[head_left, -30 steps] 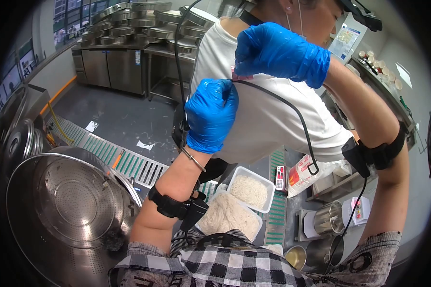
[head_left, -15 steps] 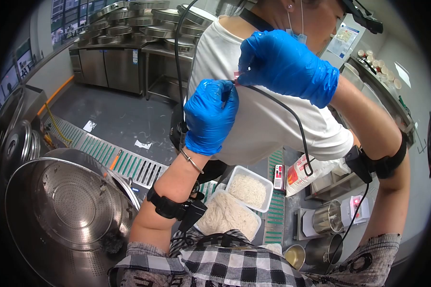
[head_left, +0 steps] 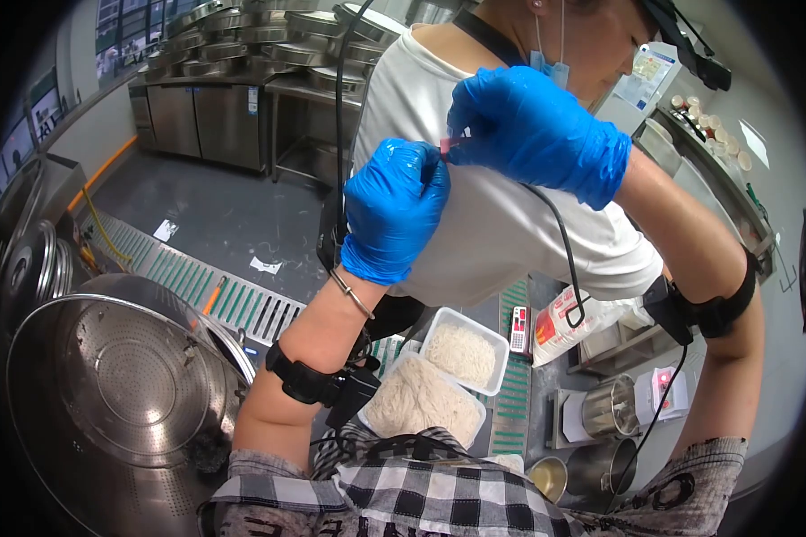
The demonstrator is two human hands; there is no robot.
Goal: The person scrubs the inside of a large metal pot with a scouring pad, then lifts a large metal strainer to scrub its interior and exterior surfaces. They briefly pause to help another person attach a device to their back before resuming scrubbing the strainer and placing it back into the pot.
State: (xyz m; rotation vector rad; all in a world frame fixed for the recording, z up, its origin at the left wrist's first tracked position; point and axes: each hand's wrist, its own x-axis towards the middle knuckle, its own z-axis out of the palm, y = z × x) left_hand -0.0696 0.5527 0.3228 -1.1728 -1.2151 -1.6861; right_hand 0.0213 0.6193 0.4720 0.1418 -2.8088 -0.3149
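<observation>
Two blue-gloved hands meet at the back of a co-worker's white T-shirt [head_left: 484, 224] in a commercial kitchen. The left hand [head_left: 394, 210] is curled, fingers pressed together vs. the shirt just below the shoulder, thumb and forefinger closed near a small pink tab [head_left: 450, 143]. The right hand [head_left: 533, 130] reaches in from above the shirt, fingertips pinching that same pink tab, which sits on a black cable [head_left: 560, 233] running down the shirt's back; whether the left hand also grips the tab or the cable can't be told. Both forearms carry black strap-on devices, w/ a thin bracelet at the left wrist. Below the shirt, two white tubs of pale noodles [head_left: 461, 353] sit touching each other; beside them a small calculator [head_left: 518, 329] and a printed bag [head_left: 560, 324]. Well left of the shirt, a large perforated steel steamer pot [head_left: 107, 394]. Behind the shirt, stacked steel basins [head_left: 242, 36] atop steel cabinets.
</observation>
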